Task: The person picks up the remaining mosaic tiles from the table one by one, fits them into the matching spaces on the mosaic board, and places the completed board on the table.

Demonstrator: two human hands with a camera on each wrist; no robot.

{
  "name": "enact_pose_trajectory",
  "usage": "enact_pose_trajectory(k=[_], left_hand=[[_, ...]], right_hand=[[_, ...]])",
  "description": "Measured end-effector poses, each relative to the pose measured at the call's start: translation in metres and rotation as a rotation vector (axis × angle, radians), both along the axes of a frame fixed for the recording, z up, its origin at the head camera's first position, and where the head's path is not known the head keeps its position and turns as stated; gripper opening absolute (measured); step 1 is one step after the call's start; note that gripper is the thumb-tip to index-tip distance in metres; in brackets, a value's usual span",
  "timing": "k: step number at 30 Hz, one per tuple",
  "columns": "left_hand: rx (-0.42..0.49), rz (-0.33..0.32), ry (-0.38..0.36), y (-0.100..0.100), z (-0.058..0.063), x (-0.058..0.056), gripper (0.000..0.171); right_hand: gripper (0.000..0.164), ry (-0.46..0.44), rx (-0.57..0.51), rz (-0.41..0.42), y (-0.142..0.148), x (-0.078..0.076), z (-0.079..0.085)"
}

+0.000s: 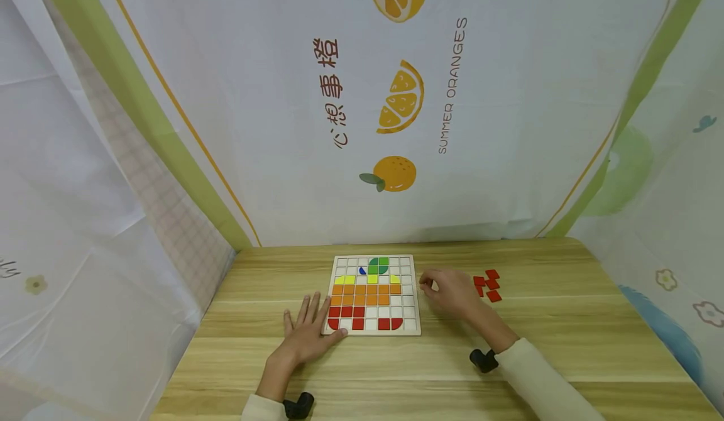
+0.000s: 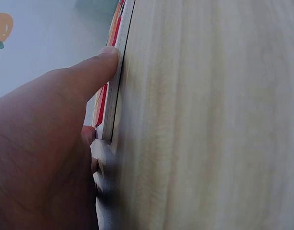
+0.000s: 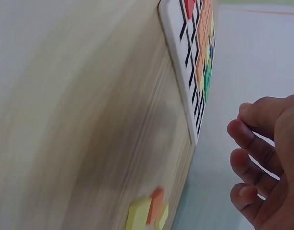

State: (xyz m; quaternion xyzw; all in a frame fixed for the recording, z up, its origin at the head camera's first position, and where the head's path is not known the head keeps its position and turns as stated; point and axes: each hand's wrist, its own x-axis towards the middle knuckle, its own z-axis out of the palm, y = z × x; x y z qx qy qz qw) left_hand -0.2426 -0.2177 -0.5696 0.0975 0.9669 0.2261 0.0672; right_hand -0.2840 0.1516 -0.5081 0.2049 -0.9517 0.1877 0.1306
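A square puzzle board (image 1: 415, 311) lies on the table with a light rim and a grid. Set into it are red tiles (image 1: 359, 312), orange tiles (image 1: 360, 290), yellow tiles, green tiles (image 1: 383, 261) and a small blue tile (image 1: 362, 271); white cells show between them. My left hand (image 1: 307, 338) rests spread at the board's lower left corner, its thumb (image 2: 104, 62) touching the near edge. Just right of the board hovers my right hand (image 1: 449, 292), fingers loosely curled. Its thumb and index tips (image 3: 239, 125) come close together, with no tile visible between them.
Several loose red tiles (image 1: 493, 296) lie right of my right hand. In the right wrist view, yellow blocks (image 3: 138, 213) and an orange block (image 3: 155, 206) show on the table (image 1: 362, 371). A printed cloth (image 1: 362, 213) hangs behind the table's far edge.
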Motion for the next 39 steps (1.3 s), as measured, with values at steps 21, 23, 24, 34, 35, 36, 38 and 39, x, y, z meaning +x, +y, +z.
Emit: enact_pose_trajectory(k=[21,23,24,34,35,36,38,39], left_hand=[[-0.002,0.000,-0.005,0.000,0.001,0.000,0.099],[0.001,0.001,-0.011,0.001,0.002,0.000,0.099],[0.004,0.001,-0.012,0.001,0.003,0.001,0.098],[0.019,-0.002,-0.020,0.002,0.005,0.000,0.099],[0.021,-0.003,-0.019,0.002,0.004,0.000,0.099],[0.021,-0.003,-0.020,0.002,0.004,-0.001,0.099],[0.020,-0.002,-0.019,0.001,0.003,0.000,0.099],[0.022,-0.002,-0.017,0.001,0.003,0.000,0.099]], right_hand=[[0.019,0.028,0.064,-0.094,0.072,0.007,-0.026],[0.022,0.022,0.070,-0.101,0.074,0.007,-0.030],[0.023,0.025,0.073,-0.099,0.074,0.007,-0.031],[0.012,0.022,0.062,-0.113,0.071,0.005,-0.029],[0.011,0.014,0.061,-0.115,0.070,0.005,-0.028],[0.010,0.011,0.062,-0.118,0.070,0.005,-0.028],[0.008,0.006,0.063,-0.120,0.069,0.005,-0.027],[0.007,0.001,0.063,-0.123,0.069,0.006,-0.027]])
